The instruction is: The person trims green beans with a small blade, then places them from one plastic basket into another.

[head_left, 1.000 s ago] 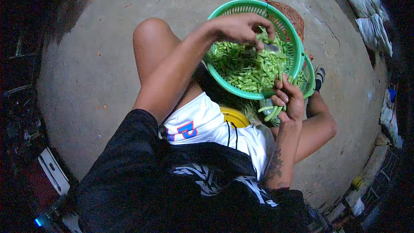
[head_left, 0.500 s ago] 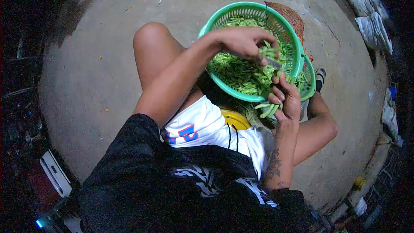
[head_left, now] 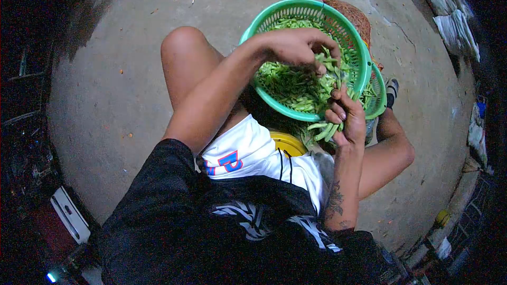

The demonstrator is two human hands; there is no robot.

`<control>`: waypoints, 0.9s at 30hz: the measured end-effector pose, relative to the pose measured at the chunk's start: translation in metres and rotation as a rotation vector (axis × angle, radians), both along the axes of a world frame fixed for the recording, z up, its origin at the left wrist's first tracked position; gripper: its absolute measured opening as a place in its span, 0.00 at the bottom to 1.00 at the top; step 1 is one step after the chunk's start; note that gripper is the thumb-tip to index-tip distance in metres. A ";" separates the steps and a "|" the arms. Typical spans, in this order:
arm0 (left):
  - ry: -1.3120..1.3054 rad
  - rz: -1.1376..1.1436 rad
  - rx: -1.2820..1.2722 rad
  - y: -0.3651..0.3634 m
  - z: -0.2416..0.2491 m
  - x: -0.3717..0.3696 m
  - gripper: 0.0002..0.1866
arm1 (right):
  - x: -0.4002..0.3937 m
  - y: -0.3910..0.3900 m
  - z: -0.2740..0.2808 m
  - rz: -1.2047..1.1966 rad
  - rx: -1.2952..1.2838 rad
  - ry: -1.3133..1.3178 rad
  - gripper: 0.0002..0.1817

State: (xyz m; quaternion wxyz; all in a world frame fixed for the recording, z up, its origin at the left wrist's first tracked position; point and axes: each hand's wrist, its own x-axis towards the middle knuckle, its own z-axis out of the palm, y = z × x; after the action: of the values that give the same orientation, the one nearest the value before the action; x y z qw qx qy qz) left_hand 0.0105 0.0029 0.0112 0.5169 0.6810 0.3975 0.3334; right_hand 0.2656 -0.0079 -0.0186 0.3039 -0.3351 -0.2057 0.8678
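My left hand (head_left: 303,47) is above the big green basket (head_left: 245,34), its fingers curled towards the thumb around something I cannot make out. Cut green bean pieces (head_left: 303,104) fill much of the basket. My right hand (head_left: 347,117) is closed on a bunch of long green beans (head_left: 328,130) at the basket's near right rim. The beans' lower ends stick out to the left of the palm, and their upper ends point towards my left fingers. A blade between the hands is not clear now.
A smaller green basket (head_left: 381,94) with beans stands partly under the big one. Behind them lies a reddish mesh sack (head_left: 353,18). Between my legs is a yellow round object (head_left: 288,142). White sacks (head_left: 457,34) lie at the upper right, on the concrete floor (head_left: 121,105).
The dark blade seen earlier between my hands no longer shows clearly. My left hand has opened slightly wider over the bean pieces; my right hand keeps its hold, almost in place.
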 end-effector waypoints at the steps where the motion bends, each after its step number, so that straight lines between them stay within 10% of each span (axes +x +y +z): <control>1: 0.005 0.000 0.004 0.001 -0.002 -0.001 0.19 | -0.002 0.001 0.002 -0.014 -0.020 0.002 0.08; 18: -0.057 0.149 -0.167 0.000 -0.001 -0.023 0.19 | -0.026 0.016 0.018 -0.121 -0.213 0.123 0.21; 27: 0.027 0.136 -0.175 -0.003 0.001 -0.016 0.19 | -0.023 -0.003 0.018 0.153 0.155 -0.124 0.22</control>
State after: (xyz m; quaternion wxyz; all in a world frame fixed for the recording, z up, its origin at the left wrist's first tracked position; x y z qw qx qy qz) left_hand -0.0054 -0.0003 0.0118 0.5451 0.6092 0.4771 0.3225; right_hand 0.2429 -0.0106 -0.0008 0.2486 -0.3469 -0.3153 0.8476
